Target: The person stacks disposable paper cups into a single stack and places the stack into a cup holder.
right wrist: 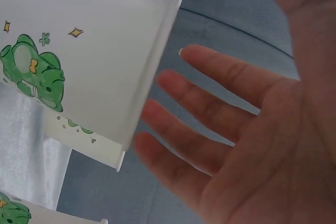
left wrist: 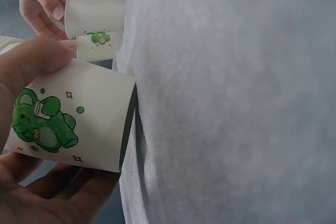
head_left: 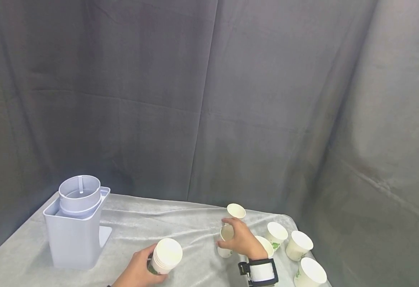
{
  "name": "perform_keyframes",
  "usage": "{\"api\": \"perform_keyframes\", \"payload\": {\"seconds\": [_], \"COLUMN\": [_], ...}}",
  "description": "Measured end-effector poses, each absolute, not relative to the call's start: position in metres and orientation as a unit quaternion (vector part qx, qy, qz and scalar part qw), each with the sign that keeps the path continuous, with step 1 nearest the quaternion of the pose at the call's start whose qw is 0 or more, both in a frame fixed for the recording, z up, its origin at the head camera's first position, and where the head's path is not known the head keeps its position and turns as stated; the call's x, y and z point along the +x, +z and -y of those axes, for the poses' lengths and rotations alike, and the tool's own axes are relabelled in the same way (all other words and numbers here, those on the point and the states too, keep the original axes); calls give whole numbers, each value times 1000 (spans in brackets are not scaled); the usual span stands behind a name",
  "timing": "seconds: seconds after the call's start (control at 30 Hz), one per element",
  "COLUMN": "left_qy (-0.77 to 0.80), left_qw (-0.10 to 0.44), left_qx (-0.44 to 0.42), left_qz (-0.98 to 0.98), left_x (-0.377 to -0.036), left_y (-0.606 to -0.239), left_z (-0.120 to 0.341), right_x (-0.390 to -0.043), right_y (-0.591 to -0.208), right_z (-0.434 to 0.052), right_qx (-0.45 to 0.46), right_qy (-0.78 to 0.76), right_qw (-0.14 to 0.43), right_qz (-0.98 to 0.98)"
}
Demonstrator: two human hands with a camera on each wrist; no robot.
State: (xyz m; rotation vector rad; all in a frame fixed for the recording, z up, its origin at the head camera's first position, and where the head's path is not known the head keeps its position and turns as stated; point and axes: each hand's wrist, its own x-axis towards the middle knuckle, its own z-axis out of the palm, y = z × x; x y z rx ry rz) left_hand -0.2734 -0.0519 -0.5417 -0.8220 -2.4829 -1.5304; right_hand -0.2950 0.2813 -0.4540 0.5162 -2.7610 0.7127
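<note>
In the head view, my left hand (head_left: 137, 269) grips a stack of white paper cups (head_left: 168, 255) near the front of the table. The left wrist view shows thumb and fingers around the outer cup (left wrist: 94, 114), printed with a green bear. My right hand (head_left: 244, 241) reaches over another paper cup (head_left: 224, 252), its thumb and fingers spread at either side of the rim. In the right wrist view that cup (right wrist: 100, 61) lies just past the loosely extended fingertips (right wrist: 170, 82). Behind it stands one more cup (head_left: 236, 211).
Several upright paper cups (head_left: 299, 245) stand to the right, one partly hidden by my right wrist. At the left is a pale square container (head_left: 73, 243) with a round vessel (head_left: 80, 199) in its top. A grey curtain (head_left: 159, 99) hangs behind the cloth-covered table (head_left: 134, 219).
</note>
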Motion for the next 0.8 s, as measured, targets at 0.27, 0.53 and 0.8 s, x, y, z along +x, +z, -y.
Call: {"api": "perform_keyframes", "payload": {"seconds": [0.27, 0.53, 0.8], "left_qy": [-509, -510, -515], "left_qw": [35, 42, 43], "left_qx": [-257, -258, -264], "left_qz": [821, 819, 814], "left_x": [-272, -273, -271], "left_y": [-540, -541, -541], "left_z": [52, 52, 54], "right_x": [-294, -296, -298], "right_y": [-455, -457, -461], "right_z": [-283, -283, -284], "right_qx": [165, 151, 151], "right_qy": [243, 233, 243], "right_qw": [107, 102, 101], "right_qz": [950, 955, 953]}}
